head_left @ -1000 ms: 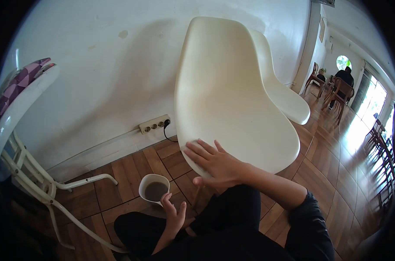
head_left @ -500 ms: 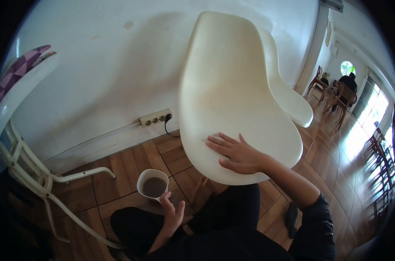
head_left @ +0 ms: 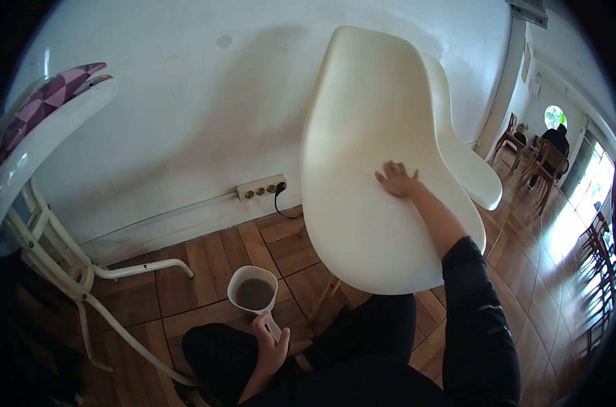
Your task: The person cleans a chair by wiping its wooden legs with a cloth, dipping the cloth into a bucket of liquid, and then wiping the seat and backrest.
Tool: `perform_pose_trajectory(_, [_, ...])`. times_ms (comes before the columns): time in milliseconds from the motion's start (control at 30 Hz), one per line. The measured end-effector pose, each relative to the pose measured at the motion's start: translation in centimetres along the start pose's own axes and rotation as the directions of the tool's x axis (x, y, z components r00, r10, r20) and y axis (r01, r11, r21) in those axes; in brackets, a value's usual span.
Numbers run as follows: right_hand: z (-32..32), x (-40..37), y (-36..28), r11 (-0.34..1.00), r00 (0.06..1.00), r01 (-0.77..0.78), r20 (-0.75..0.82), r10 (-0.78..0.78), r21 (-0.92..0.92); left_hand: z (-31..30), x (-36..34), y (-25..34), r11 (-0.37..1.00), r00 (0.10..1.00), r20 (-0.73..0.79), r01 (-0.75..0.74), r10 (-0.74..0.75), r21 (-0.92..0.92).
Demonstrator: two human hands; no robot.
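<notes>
A cream plastic shell chair (head_left: pixel 369 230) stands in front of me. My right hand (head_left: pixel 397 180) lies on it where the seat meets the backrest, fingers spread and the arm stretched out. Whether a cloth or anything else is under the palm is hidden. Below and to the left, a white water dipper (head_left: pixel 253 271) holds greyish, murky water. My left hand (head_left: pixel 272 349) is at its handle, which shows between the thumb and fingers. The dipper is low, by the floor and close to my knee.
A second cream chair (head_left: pixel 460 146) stands behind the first. At left is a white metal-framed chair (head_left: pixel 90 298) with a purple patterned cushion (head_left: pixel 50 105). A power strip (head_left: pixel 260 188) with a plugged-in black cable sits along the wall. A person (head_left: pixel 557 141) sits far off among wooden chairs.
My right hand has slid up and inward from the left front of the seat toward the backrest. The dipper's handle now shows in my left hand. The view has shifted slightly left.
</notes>
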State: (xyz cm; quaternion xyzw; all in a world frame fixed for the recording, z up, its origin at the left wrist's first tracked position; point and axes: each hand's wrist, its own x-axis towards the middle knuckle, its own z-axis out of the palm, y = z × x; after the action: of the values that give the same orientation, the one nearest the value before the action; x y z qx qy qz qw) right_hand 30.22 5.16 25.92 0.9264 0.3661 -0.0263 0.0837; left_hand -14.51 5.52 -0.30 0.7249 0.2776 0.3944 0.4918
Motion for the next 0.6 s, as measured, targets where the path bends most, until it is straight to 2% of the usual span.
perform_pose_trajectory(133, [0.1,-0.5,-5.8,0.948,0.954,0.296,0.017,-0.300,0.115,0.0,0.0,-0.2,0.999,0.999,0.001,0.046,-0.046,-0.004])
perform_pose_trajectory(200, [0.2,-2.5,-7.7,0.875,0.884,0.463,-0.002,-0.467,0.140,0.3,0.3,0.1,0.999,0.999,0.005,0.047,-0.047,-0.018])
perform_pose_trajectory(333, [-0.4,-9.8,-10.1,0.685,0.698,0.714,-0.075,-0.712,0.145,1.1,1.4,0.9,0.996,0.996,0.041,-0.083,0.082,0.024])
perform_pose_trajectory(400, [-0.6,-13.7,-10.3,0.580,0.594,0.804,-0.111,-0.797,0.130,1.5,1.5,1.1,0.992,0.991,0.065,-0.117,0.115,0.036])
perform_pose_trajectory(433, [-0.8,-15.7,-10.1,0.528,0.539,0.842,-0.123,-0.834,0.112,1.8,1.6,1.4,0.996,0.993,0.086,-0.081,0.078,0.025])
perform_pose_trajectory(467, [-0.6,-17.6,-9.8,0.532,0.544,0.839,-0.125,-0.830,0.116,2.1,1.6,1.8,0.999,0.994,0.105,-0.043,0.041,0.015])
perform_pose_trajectory(533, [-0.1,-20.8,-9.2,0.460,0.453,0.888,-0.171,-0.875,-0.008,2.5,1.7,3.3,1.000,0.991,0.134,-0.017,0.018,-0.010])
perform_pose_trajectory(600, [0.3,-23.4,-8.3,0.484,0.469,0.874,-0.187,-0.863,-0.039,2.9,1.7,3.8,0.999,0.987,0.161,0.006,-0.001,-0.032])
